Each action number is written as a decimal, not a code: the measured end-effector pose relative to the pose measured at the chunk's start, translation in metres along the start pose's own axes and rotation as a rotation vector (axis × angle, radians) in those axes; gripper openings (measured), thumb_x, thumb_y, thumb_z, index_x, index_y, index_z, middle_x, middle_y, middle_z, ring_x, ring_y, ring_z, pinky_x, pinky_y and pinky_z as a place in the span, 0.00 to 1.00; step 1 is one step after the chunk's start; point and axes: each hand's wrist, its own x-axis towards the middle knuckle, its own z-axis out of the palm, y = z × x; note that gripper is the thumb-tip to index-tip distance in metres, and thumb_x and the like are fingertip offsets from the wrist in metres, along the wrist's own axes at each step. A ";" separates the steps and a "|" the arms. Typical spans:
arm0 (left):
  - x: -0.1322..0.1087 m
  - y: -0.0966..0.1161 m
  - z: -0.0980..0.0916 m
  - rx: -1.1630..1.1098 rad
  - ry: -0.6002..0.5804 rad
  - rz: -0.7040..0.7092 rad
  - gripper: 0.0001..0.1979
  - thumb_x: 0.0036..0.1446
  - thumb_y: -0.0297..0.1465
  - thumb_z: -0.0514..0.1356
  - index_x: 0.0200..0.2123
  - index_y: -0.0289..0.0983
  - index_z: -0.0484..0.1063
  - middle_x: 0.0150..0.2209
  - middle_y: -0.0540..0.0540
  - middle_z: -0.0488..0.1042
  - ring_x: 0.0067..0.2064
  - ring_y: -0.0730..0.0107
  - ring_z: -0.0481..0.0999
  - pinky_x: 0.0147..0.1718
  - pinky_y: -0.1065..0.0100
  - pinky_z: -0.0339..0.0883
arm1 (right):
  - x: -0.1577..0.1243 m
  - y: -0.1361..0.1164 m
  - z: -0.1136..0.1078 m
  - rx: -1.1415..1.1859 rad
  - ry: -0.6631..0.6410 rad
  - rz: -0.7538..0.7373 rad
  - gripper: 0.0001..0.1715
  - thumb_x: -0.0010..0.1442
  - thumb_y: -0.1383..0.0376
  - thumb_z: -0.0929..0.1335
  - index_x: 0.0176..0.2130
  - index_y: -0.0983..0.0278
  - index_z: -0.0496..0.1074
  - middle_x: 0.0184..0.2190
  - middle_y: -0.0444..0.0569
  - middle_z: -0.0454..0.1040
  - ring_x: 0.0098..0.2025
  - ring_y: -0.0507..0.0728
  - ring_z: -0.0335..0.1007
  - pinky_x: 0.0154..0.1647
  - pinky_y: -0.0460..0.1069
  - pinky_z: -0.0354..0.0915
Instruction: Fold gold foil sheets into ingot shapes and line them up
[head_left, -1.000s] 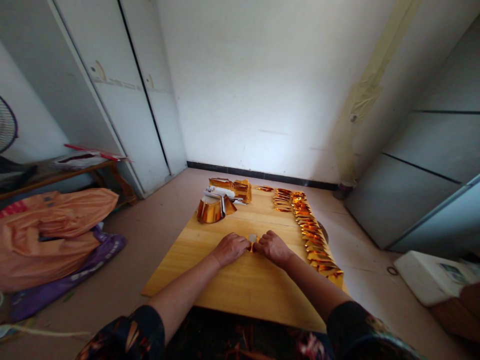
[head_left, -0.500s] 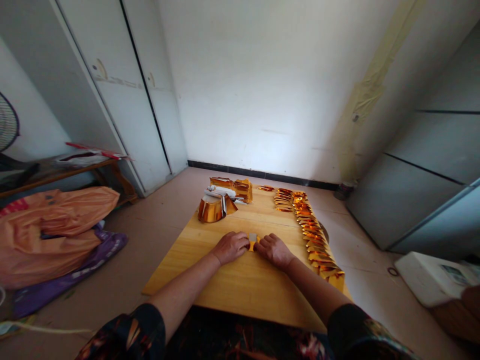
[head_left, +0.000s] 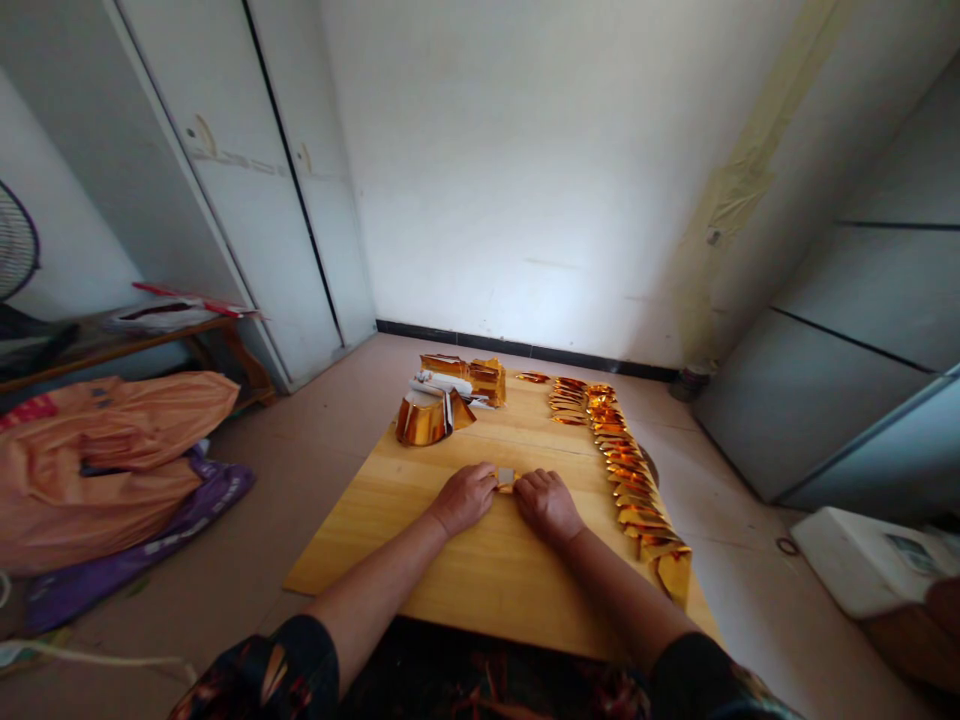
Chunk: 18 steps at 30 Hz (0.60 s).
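On the wooden board (head_left: pixel 442 530) in front of me, both hands grip a small sheet of gold foil paper (head_left: pixel 505 479), whose middle shows a grey-white patch. My left hand (head_left: pixel 466 497) has its fingers closed on the left edge of the sheet. Opposite it, my right hand (head_left: pixel 550 505) is closed on the right edge, fingers curled. The parts of the sheet under the fingers are hidden. Folded gold foil pieces (head_left: pixel 626 470) stand in a long overlapping row along the board's right side. Stacks of gold foil sheets (head_left: pixel 425 417) rest at the far left, some with white wrapping.
Several more folded pieces (head_left: pixel 568 398) lie at the back right of the board. A peach-coloured bag (head_left: pixel 112 450) and a purple bag (head_left: pixel 187 520) are on the floor at left. A wall (head_left: pixel 510 200) rises behind; a white box (head_left: pixel 862 560) is at right.
The gold strip showing at the near edge of the small sheet has narrowed, and my hands have shifted slightly. The near end of the right-hand row is less covered by my forearm.
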 end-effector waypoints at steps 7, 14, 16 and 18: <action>0.004 -0.002 0.006 -0.233 0.062 -0.194 0.10 0.54 0.22 0.53 0.31 0.36 0.73 0.42 0.44 0.71 0.45 0.68 0.70 0.46 0.66 0.67 | 0.008 -0.008 -0.003 0.098 -0.131 0.307 0.12 0.64 0.66 0.61 0.36 0.62 0.73 0.36 0.49 0.73 0.40 0.54 0.65 0.39 0.46 0.55; 0.018 -0.001 0.006 -0.123 -0.043 -0.364 0.09 0.58 0.26 0.52 0.30 0.36 0.72 0.34 0.46 0.71 0.39 0.67 0.70 0.41 0.67 0.64 | 0.016 -0.002 -0.005 0.193 -0.264 0.435 0.16 0.66 0.66 0.57 0.42 0.62 0.71 0.38 0.49 0.75 0.41 0.53 0.70 0.38 0.45 0.59; 0.019 0.000 0.006 -0.087 -0.065 -0.388 0.09 0.58 0.27 0.53 0.32 0.37 0.73 0.34 0.46 0.73 0.40 0.66 0.70 0.41 0.66 0.63 | 0.017 -0.005 -0.004 0.168 -0.253 0.492 0.15 0.67 0.66 0.56 0.43 0.62 0.70 0.38 0.50 0.75 0.40 0.54 0.71 0.37 0.45 0.59; 0.020 0.001 0.007 -0.075 -0.060 -0.403 0.09 0.58 0.27 0.54 0.37 0.38 0.73 0.37 0.46 0.75 0.42 0.65 0.71 0.42 0.66 0.62 | 0.018 -0.008 -0.003 0.142 -0.246 0.531 0.14 0.67 0.66 0.56 0.44 0.62 0.68 0.38 0.50 0.75 0.40 0.54 0.72 0.36 0.46 0.59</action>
